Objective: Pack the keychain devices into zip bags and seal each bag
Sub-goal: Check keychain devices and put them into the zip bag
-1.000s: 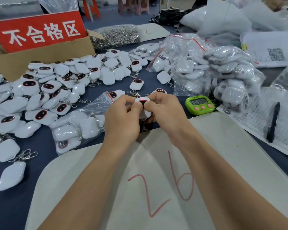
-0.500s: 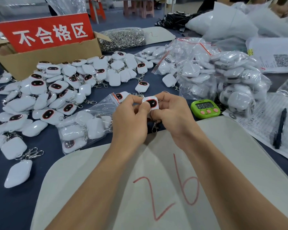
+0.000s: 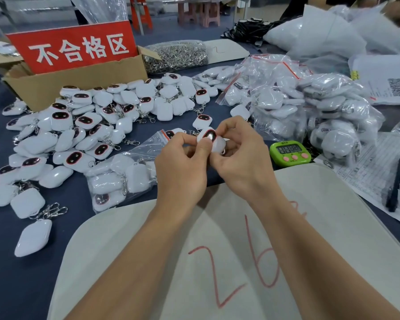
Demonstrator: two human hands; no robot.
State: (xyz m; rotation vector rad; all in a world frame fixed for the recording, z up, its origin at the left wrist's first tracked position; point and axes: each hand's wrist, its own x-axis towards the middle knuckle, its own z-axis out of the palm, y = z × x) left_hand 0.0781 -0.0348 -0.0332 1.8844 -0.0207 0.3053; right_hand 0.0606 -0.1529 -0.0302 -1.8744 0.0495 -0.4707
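Observation:
A white keychain device (image 3: 210,138) with a dark oval face is held above the table between both hands. My left hand (image 3: 181,172) pinches its near edge with thumb and fingers. My right hand (image 3: 243,155) curls round its right side and back. To the left lies an open zip bag (image 3: 123,174) holding several white devices. A heap of loose devices (image 3: 83,125) covers the blue table at the left. Filled zip bags (image 3: 310,112) are piled at the right.
A cardboard box (image 3: 79,82) with a red sign stands at the back left. A bag of metal clasps (image 3: 176,56) lies behind the heap. A green timer (image 3: 289,154), printed sheets with a black pen (image 3: 395,183) and a white cloth marked 26 (image 3: 240,262) are nearby.
The device has turned in my fingers, its dark face now tilted more to the right. Both hands stay close together at the same spot above the table.

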